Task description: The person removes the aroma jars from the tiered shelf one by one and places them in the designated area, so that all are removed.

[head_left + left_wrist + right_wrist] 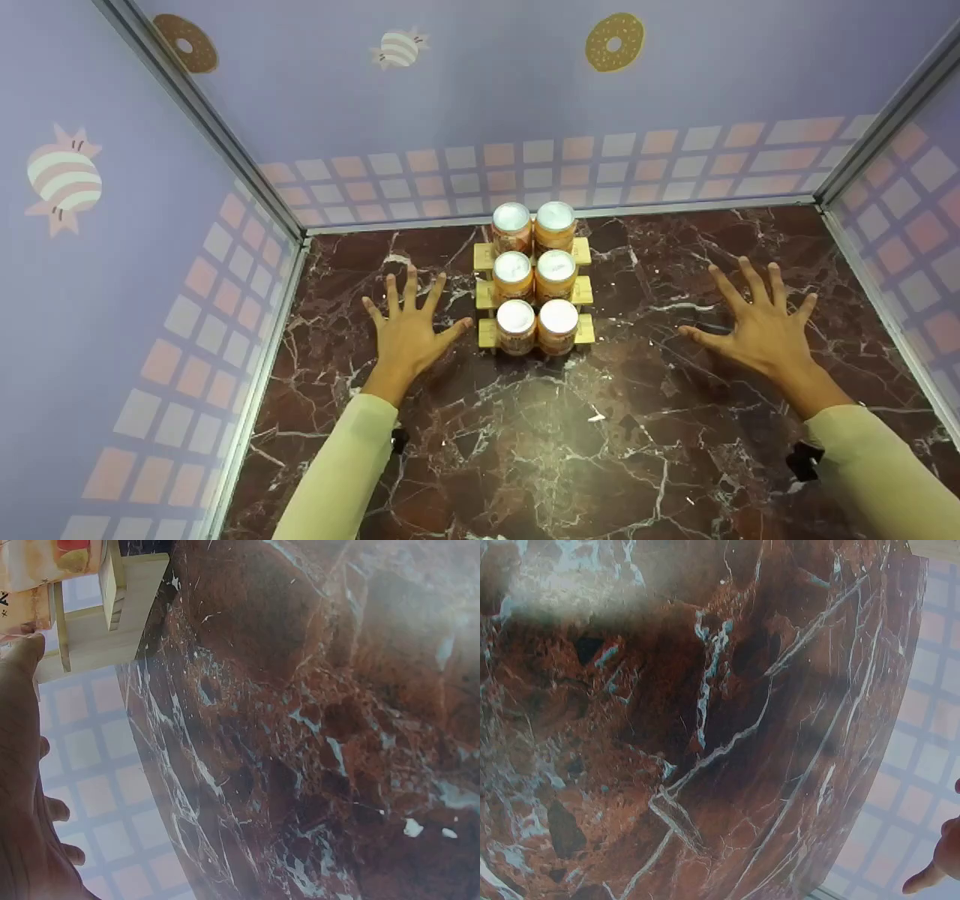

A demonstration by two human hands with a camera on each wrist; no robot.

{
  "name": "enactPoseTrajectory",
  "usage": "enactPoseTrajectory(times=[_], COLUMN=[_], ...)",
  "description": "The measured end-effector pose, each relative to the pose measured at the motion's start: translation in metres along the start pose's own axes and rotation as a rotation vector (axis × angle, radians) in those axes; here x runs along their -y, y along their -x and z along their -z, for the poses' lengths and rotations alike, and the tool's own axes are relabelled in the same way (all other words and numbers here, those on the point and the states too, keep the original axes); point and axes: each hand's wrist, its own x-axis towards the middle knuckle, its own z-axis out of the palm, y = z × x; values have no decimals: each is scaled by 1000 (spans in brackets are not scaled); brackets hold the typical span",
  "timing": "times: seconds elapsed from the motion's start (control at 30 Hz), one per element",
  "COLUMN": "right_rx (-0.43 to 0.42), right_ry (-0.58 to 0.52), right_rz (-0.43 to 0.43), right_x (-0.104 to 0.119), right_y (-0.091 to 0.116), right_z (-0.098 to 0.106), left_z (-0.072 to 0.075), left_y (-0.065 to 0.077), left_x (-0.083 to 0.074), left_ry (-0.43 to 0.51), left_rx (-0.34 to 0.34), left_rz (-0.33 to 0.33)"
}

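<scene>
In the head view we are seeing six orange cylindrical jars with pale round lids [556, 274] standing upright, two to each crosswise board of a pale-yellow wooden rack [486, 294]. The rack is occupying the far middle of a dark red-brown, white-veined tabletop [637, 465]; the paired rows are probably balancing the load and leaving every lid exposed. The person's left hand [409, 334] is lying just beside the rack, the right hand [765, 330] well apart from it. Both are spreading their fingers wide and gripping nothing, so the rack alone is seemingly supporting the jars. Whether the palms are touching the tabletop, we are unable to tell. The left wrist view is adding the rack's side braces and a jar's printed label [52, 562]; the right wrist view is showing mostly tabletop.
</scene>
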Motion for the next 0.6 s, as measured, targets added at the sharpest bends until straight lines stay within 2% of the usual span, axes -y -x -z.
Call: enactPoseTrajectory(times=[0.23, 0.6], right_rx=[-1, 38], right_ry=[-33, -42], right_rz=[22, 54], right_x=[5, 21], right_y=[-2, -3], right_z=[-2, -6], left_z=[-4, -21], left_y=[3, 18], left_x=[-6, -19], left_ry=[7, -8], left_rx=[27, 115], left_rz=[-20, -80])
